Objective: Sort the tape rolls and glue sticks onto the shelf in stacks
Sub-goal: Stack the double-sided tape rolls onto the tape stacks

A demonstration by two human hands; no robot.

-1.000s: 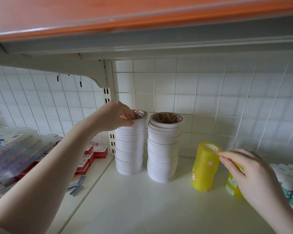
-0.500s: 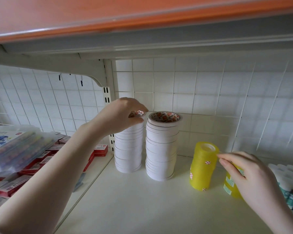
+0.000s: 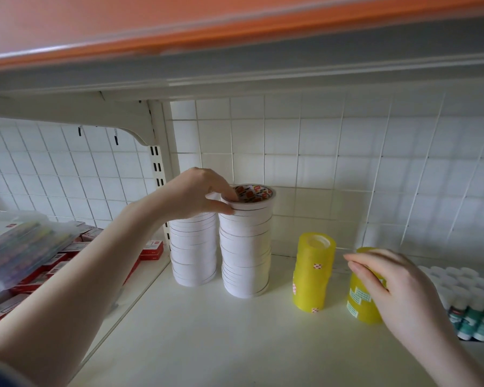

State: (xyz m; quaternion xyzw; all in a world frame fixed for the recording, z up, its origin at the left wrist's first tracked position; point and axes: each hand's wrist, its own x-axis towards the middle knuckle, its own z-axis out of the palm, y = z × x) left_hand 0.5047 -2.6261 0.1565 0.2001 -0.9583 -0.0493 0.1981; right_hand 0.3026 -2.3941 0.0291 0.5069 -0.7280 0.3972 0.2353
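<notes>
Two tall stacks of white tape rolls stand side by side at the back of the cream shelf (image 3: 207, 331): a left stack (image 3: 193, 252) and a taller right stack (image 3: 245, 247). My left hand (image 3: 196, 195) pinches the top roll of the right stack, fingers in its core and thumb outside. To the right stands a yellow tape stack (image 3: 313, 270). My right hand (image 3: 386, 286) wraps around a second yellow tape stack (image 3: 359, 300), hiding most of it. Glue sticks (image 3: 470, 300) with white caps stand packed at the far right.
A white wire grid (image 3: 319, 152) backs the shelf, and an orange-edged shelf (image 3: 235, 32) hangs close overhead. Beyond a slotted upright post (image 3: 158, 169), the left bay holds red boxes (image 3: 151, 250) and a clear plastic case (image 3: 20, 244).
My left hand shifted from the top of the left white stack to the top roll of the right white stack. My right hand stayed on the second yellow stack.
</notes>
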